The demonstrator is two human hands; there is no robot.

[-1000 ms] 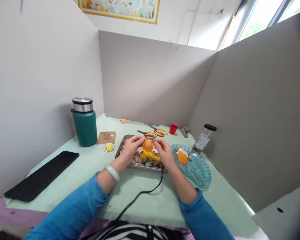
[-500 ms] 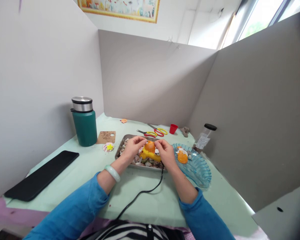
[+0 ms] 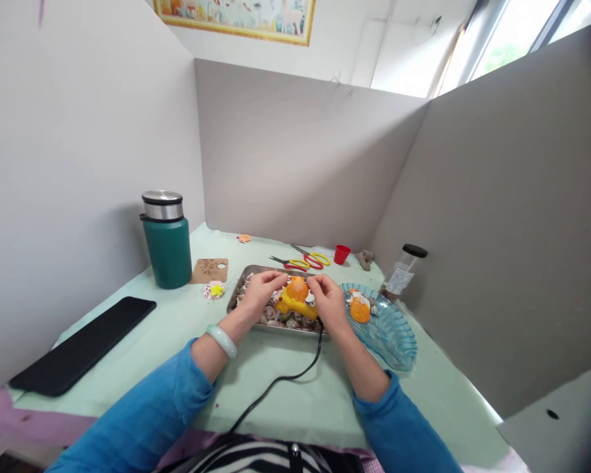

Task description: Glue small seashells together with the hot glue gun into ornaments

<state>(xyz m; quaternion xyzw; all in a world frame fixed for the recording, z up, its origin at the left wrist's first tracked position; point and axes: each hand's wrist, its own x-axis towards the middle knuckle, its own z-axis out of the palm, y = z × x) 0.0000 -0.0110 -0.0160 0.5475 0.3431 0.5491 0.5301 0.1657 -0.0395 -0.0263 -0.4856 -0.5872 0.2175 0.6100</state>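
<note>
Above the metal tray [image 3: 257,329], an orange shell [image 3: 297,289] sits between my two hands. My left hand [image 3: 263,294], with a pale green bangle at the wrist, has its thumb and fingers pinched at the shell's left upper edge. Pinched likewise, my right hand [image 3: 328,301] meets the right edge. The exact contact is too small to make out. Just below the shell, a yellow glue gun [image 3: 295,307] lies across the tray, its black cord [image 3: 276,381] running toward my body. Several small seashells [image 3: 290,322] fill the tray around it.
Right of the tray stands a blue plate [image 3: 394,341] holding an orange-and-white shell piece [image 3: 359,307]. Behind are scissors [image 3: 310,259], a red cup [image 3: 341,254] and a clear jar [image 3: 402,272]. A green flask [image 3: 166,246], brown board [image 3: 209,270] and black slab [image 3: 83,345] are at left.
The orange shell has turned slightly and shifted a little to the right, and my right fingertips have moved a touch rightward. My left hand stays nearly still.
</note>
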